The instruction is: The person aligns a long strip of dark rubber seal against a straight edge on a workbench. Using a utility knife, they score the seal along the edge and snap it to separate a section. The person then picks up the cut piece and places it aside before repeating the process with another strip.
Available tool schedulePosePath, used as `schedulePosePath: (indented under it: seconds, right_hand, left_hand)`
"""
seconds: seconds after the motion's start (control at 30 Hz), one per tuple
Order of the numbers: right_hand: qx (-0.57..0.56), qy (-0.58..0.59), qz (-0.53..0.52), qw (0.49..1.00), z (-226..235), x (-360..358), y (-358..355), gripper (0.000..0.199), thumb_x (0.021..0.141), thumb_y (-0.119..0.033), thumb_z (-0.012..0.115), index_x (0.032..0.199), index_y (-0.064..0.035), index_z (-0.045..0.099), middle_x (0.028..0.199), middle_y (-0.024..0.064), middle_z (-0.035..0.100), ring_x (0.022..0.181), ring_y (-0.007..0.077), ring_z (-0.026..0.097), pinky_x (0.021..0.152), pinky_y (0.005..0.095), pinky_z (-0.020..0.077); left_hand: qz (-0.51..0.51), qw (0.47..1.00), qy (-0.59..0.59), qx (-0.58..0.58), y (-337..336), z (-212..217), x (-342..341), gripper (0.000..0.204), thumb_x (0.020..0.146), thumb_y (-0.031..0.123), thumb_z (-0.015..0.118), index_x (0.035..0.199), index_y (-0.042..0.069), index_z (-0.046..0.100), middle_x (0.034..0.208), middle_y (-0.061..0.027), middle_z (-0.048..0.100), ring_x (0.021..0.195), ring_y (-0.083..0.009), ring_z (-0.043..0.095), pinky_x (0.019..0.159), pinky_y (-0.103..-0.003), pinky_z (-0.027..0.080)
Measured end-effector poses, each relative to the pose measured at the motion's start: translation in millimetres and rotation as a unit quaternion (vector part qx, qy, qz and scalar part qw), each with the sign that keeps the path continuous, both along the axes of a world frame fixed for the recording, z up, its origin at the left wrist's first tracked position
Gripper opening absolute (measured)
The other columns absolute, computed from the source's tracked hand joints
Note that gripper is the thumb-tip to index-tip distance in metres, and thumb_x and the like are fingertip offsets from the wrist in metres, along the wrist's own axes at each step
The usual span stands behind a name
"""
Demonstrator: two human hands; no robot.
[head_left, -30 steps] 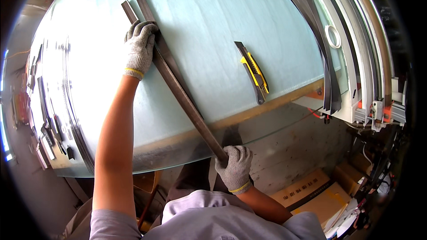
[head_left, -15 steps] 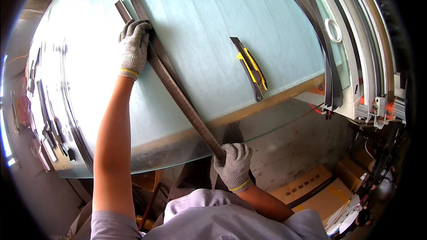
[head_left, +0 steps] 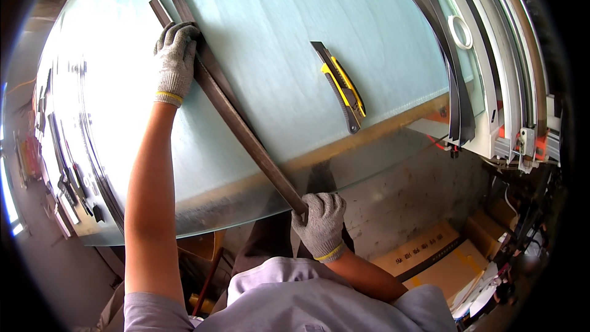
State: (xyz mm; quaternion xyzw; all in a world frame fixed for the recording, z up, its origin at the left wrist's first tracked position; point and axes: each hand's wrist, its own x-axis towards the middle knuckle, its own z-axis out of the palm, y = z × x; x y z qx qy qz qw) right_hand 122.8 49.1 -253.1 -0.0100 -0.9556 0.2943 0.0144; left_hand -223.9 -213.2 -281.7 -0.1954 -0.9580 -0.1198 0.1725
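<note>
i keep the dark metal strip [head_left: 236, 120] flat on the glass sheet [head_left: 283, 18], left of the yellow utility knife [head_left: 340, 85]. left hand [head_left: 175, 60] is closed over its far end; right hand [head_left: 321, 224] grips the near end past the glass edge. i hold both ends level and avoid twisting.

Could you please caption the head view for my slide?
Gloved left hand and right hand hold a dark strip on a glass sheet beside a utility knife.
</note>
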Motion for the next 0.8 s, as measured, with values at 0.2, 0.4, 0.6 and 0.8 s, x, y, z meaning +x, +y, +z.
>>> schedulePosePath:
  seconds: [0.2, 0.4, 0.6, 0.8]
  right_hand:
    - [-0.007, 0.001, 0.006, 1.000, -1.9, 0.9, 1.1, 0.044, 0.068, -0.017, 0.082, 0.106, -0.0100, 0.059, 0.100, 0.0084, 0.058, 0.093, 0.0333, 0.057, 0.085, 0.0497, 0.0438]
    - [-0.007, -0.012, 0.007, 1.000, -1.4, 1.1, 1.6, 0.045, 0.070, -0.021, 0.082, 0.108, -0.0115, 0.060, 0.100, 0.0080, 0.058, 0.094, 0.0327, 0.056, 0.084, 0.0499, 0.0436]
    - [-0.005, -0.013, 0.007, 1.000, -1.9, 1.6, 1.3, 0.046, 0.071, -0.026, 0.082, 0.110, -0.0134, 0.060, 0.099, 0.0067, 0.058, 0.094, 0.0317, 0.056, 0.084, 0.0505, 0.0452]
    - [-0.018, -0.010, 0.006, 1.000, -2.5, 1.1, 1.5, 0.047, 0.070, -0.023, 0.082, 0.109, -0.0124, 0.059, 0.100, 0.0072, 0.058, 0.095, 0.0325, 0.056, 0.085, 0.0507, 0.0441]
  left_hand:
    - [0.005, 1.000, 0.006, -0.011, -3.0, -3.2, -1.4, 0.023, 0.098, 0.016, 0.059, 0.120, 0.013, 0.067, 0.133, -0.0092, 0.063, 0.136, -0.0365, 0.049, 0.115, -0.050, 0.037]
    - [-0.003, 1.000, 0.001, -0.006, -2.4, -2.5, -1.8, 0.023, 0.098, 0.015, 0.058, 0.120, 0.013, 0.067, 0.133, -0.0095, 0.064, 0.136, -0.0367, 0.050, 0.115, -0.051, 0.037]
    - [-0.001, 1.000, -0.003, -0.021, -3.3, -2.9, -2.3, 0.025, 0.102, 0.014, 0.054, 0.124, 0.010, 0.065, 0.135, -0.0128, 0.062, 0.135, -0.0363, 0.050, 0.116, -0.048, 0.035]
    - [0.004, 1.000, -0.003, -0.011, -4.0, -3.9, -2.3, 0.024, 0.099, 0.016, 0.058, 0.121, 0.013, 0.066, 0.134, -0.0088, 0.063, 0.136, -0.0356, 0.050, 0.115, -0.051, 0.037]
